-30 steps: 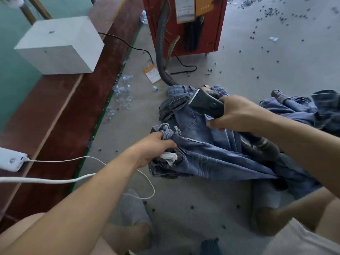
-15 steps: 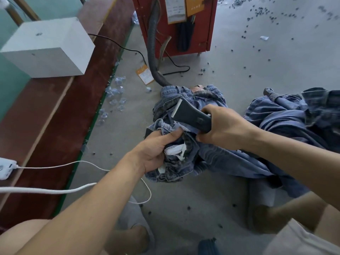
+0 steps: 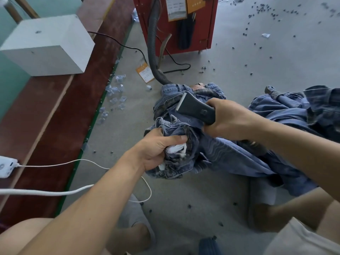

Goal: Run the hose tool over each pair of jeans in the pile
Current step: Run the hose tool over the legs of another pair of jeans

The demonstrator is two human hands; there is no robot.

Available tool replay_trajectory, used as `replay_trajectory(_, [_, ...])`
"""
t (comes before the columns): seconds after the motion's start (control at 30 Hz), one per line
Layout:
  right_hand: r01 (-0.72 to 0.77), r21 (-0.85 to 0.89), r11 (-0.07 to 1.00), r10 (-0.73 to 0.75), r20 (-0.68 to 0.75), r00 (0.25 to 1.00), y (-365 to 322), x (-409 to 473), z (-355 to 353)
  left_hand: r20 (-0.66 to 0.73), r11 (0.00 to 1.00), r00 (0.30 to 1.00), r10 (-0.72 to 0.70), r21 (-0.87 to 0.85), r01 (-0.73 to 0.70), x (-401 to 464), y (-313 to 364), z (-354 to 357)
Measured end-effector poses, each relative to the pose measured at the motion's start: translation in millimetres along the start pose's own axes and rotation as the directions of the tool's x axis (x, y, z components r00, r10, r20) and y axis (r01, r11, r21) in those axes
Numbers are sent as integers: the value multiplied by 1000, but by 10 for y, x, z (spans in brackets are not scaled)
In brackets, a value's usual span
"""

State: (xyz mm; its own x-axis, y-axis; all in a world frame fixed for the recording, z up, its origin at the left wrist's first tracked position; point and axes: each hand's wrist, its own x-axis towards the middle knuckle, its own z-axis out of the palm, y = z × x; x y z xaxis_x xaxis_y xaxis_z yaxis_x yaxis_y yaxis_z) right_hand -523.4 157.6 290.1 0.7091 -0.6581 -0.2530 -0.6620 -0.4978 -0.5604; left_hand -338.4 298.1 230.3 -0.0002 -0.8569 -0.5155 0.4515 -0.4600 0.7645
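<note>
Since a second ago the left hand (image 3: 156,150) has bunched the jeans (image 3: 230,155) up – the waistband end that lay spread out is now gathered into a wad in its fist, pulled closer to the right hand (image 3: 228,118). The nozzle of the hose tool (image 3: 193,107) has lifted a little off the denim flat and now points up and away over the crumpled top edge. My read: one pass on this section is finished and the fabric is being regripped to expose a fresh face, so this pair is still mid-treatment, not done.

Left hand: fingers curled tight round the waistband wad, thumb across the top, a white pocket lining (image 3: 176,149) poking out between thumb and fabric. Right hand: wrapped round the grey handle of the tool, wide flat mouth sticking out past the knuckles, just above the denim – can't tell if the lip touches. Hands are close together, the wad between them.

The ribbed hose (image 3: 153,50) runs from beyond the hands back up to the red machine (image 3: 209,24). More jeans in the pile (image 3: 298,105) sit past the right wrist, apparently not yet handled. A white cable (image 3: 55,192) passes under the left forearm.
</note>
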Motion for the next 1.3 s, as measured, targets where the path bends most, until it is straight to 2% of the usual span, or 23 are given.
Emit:
replay_trajectory(0.07, [5, -29, 1000, -5, 3, 1000, 51, -27, -97, -36, 997, 999, -36, -71, 34, -17, 20, -32])
replay_trajectory(0.13, [42, -125, 991, -34, 64, 997, 133, -69, -243, -75, 995, 996, -58, -87, 51, -23, 41, -40])
replay_trajectory(0.2, [98, -253, 962, -57, 165, 985, 181, -116, -310, -80, 997, 995, -57, -49, 53, -7, 35, -27])
replay_trajectory(0.27, [141, -288, 947, -78, 221, 972, 179, -136, -254, -57, 999, 998, -41, 26, 43, 10, 48, -32])
replay_trajectory(0.33, [172, -214, 962, -141, 154, 978, 134, -106, -188, 5, 999, 999, -50, 13, 50, 3, 125, -93])
replay_trajectory(0.43, [167, -40, 985, -171, -125, 977, 73, -3, -243, 90, 982, 995, -33, -181, 49, -20, 316, -292])
replay_trajectory(0.5, [160, -13, 987, -157, -267, 951, 99, 30, -345, 103, 966, 995, 8, -258, 19, -15, 437, -390])
replay_trajectory(0.6, [144, -52, 988, -153, -285, 946, 211, 9, -472, 204, 919, 970, 132, -391, -43, 5, 536, -349])
replay_trajectory(0.67, [107, -65, 992, -121, -272, 955, 278, -9, -513, 189, 900, 968, 167, -430, -71, 84, 540, -247])
replay_trajectory(0.7, [96, -65, 993, -110, -285, 952, 297, -11, -517, 140, 932, 978, 155, -349, -97, 152, 531, -195])
replay_trajectory(0.77, [68, -14, 998, -69, -316, 946, 293, -5, -505, 22, 991, 991, 131, -42, -130, 290, 501, -69])
replay_trajectory(0.8, [44, 39, 998, -29, -323, 946, 279, -2, -497, -2, 988, 993, 122, 94, -121, 349, 472, 15])
replay_trajectory(0.9, [-6, 190, 982, 58, -270, 961, 237, 5, -416, -23, 930, 993, 114, 353, -99, 506, 336, 340])
replay_trajectory(0.97, [-21, 228, 973, 69, -206, 976, 160, 27, -313, -66, 891, 979, 191, 431, -145, 602, 243, 560])
replay_trajectory(1.0, [-25, 237, 971, 71, -188, 980, 125, 54, -263, -67, 922, 979, 193, 354, -158, 634, 229, 627])
replay_trajectory(1.03, [-31, 239, 970, 77, -189, 979, 103, 93, -219, -30, 978, 989, 143, 156, -137, 671, 249, 671])
replay_trajectory(1.07, [-42, 226, 973, 91, -212, 973, 93, 133, -193, 57, 989, 993, 101, -110, -94, 682, 303, 694])
replay_trajectory(1.1, [-54, 198, 979, 104, -254, 961, 95, 169, -181, 168, 935, 982, 93, -353, -28, 672, 367, 675])
replay_trajectory(1.13, [-61, 171, 983, 112, -303, 946, 108, 200, -182, 230, 867, 968, 104, -498, 25, 663, 423, 644])
replay_trajectory(1.2, [-59, 160, 985, 113, -357, 927, 129, 239, -178, 295, 846, 947, 126, -531, 52, 633, 505, 640])
replay_trajectory(1.23, [-57, 162, 985, 114, -365, 924, 130, 251, -159, 323, 872, 938, 125, -487, 52, 614, 528, 638])
replay_trajectory(1.3, [-60, 160, 985, 119, -393, 912, 137, 271, -114, 288, 924, 954, 86, -380, 32, 589, 543, 605])
